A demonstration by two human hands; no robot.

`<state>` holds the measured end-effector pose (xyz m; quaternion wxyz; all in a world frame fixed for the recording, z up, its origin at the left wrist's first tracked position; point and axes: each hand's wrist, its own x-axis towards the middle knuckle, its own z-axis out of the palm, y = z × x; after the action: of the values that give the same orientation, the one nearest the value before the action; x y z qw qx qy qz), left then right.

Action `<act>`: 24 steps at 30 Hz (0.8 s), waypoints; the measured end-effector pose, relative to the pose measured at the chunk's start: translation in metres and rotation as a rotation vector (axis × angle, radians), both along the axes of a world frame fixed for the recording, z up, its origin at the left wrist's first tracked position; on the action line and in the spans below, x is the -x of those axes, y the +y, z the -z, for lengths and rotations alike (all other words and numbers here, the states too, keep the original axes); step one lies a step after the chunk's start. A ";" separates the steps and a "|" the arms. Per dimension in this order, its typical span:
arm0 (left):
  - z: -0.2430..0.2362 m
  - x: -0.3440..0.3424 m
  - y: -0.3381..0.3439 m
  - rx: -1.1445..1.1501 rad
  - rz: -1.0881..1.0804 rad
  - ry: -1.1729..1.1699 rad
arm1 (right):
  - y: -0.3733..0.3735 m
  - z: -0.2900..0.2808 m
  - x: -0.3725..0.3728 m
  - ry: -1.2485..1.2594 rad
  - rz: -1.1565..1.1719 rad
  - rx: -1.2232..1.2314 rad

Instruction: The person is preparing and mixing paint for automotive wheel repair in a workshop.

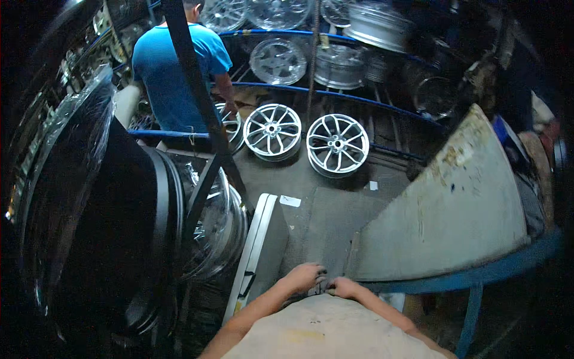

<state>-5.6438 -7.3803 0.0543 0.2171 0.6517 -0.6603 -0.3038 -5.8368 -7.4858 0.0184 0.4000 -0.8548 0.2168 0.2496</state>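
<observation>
Close together in front of my shirt point(308, 329), my left hand point(306, 276) and my right hand point(342, 288) are both closed, with bent fingers and dark fingertips. Whatever they may pinch is too small and dark to make out. To the left of my left hand stands a folded white-edged case-like panel point(257, 254) with a black handle. A large grey board point(442, 221) with brown stains rests beside my right hand, on a blue-framed table point(466, 272).
Silver spoked wheel rims point(337, 143) lie on the floor ahead. A person in a blue shirt point(170, 72) bends over another rim point(231, 127). Film-wrapped rims point(278, 61) fill blue racks behind. A big black rim point(113, 221) and a dark post point(194, 78) crowd the left.
</observation>
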 end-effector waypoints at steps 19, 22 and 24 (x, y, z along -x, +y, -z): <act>0.008 -0.126 -0.238 -0.256 -0.564 0.108 | -0.345 -0.008 -0.212 -0.090 -0.042 -0.293; 0.001 -0.138 -0.282 -0.273 -0.626 0.129 | -0.401 -0.012 -0.244 -0.011 -0.032 -0.278; -0.004 -0.144 -0.302 -0.240 -0.669 0.151 | -0.427 -0.011 -0.257 -0.097 -0.059 -0.328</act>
<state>-5.4997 -7.6820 0.0584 0.2748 0.8280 -0.3525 -0.3386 -5.5798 -7.9128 0.0293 0.5367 -0.7950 0.1285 0.2518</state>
